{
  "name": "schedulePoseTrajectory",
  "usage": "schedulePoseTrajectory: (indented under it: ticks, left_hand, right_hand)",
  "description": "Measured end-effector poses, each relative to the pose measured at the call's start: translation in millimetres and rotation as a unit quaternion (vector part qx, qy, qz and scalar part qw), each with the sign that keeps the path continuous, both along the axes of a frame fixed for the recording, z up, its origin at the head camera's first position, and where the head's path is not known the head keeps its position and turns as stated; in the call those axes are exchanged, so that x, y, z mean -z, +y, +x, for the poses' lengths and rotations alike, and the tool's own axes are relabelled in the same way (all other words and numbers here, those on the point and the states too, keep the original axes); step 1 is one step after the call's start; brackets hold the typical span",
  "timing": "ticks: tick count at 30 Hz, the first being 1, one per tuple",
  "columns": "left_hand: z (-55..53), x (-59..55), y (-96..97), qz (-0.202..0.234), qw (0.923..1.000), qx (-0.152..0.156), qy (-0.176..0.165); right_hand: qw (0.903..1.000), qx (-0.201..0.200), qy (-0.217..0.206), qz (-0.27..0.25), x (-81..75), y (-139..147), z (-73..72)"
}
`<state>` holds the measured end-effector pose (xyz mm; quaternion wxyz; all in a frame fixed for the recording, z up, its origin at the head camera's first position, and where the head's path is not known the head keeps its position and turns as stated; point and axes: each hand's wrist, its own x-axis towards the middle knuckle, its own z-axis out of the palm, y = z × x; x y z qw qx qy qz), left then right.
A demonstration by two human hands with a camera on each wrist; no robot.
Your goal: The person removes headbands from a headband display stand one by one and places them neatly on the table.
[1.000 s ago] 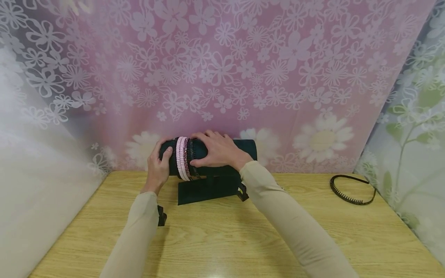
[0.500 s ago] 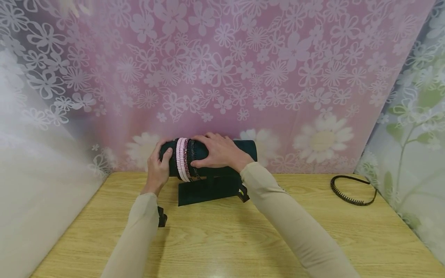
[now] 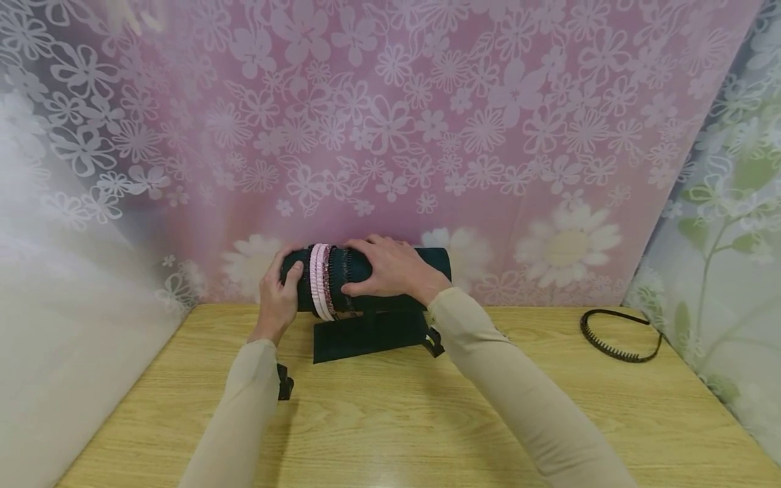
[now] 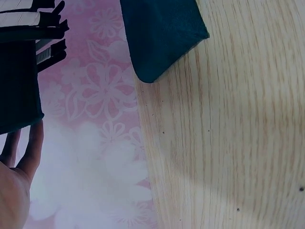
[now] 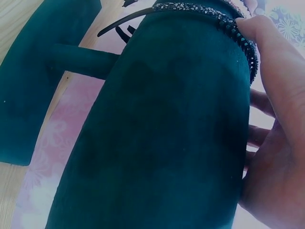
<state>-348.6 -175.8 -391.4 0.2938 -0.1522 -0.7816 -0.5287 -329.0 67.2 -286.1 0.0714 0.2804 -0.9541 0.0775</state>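
Note:
A dark green velvet headband stand [image 3: 434, 263] has a padded roll lying crosswise above its base. My left hand [image 3: 279, 285] grips the roll's left end, thumb in front and fingers over the top; the left wrist view shows fingertips of that hand [image 4: 24, 157] at the roll's edge. Pale pink headbands [image 3: 318, 278] and a glittery dark pink one [image 3: 327, 285] circle the roll near this hand. Right of them, a black sparkly headband [image 5: 190, 8] has my right thumb against it. The right hand [image 3: 393, 268] spans the roll, its other fingers behind it.
A black toothed headband [image 3: 616, 349] lies at the right back of the wooden table [image 3: 378, 420]. The stand's flat base [image 3: 366, 339] rests below the roll. A pink floral curtain [image 3: 427, 135] hangs close behind.
My right hand has slid slightly right along the roll with the black headband, widening its gap from the pink ones. My left hand stays on the roll's end.

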Motion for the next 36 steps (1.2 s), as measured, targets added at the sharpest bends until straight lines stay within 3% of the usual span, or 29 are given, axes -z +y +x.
schedulePoseTrajectory:
  ticks: [36]
  left_hand:
    - [2.4, -1.4, 1.4, -0.006, 0.9999, -0.006, 0.006]
  right_hand:
    - [0.9997, 0.015, 0.013, 0.011, 0.0, 34.3, 10.0]
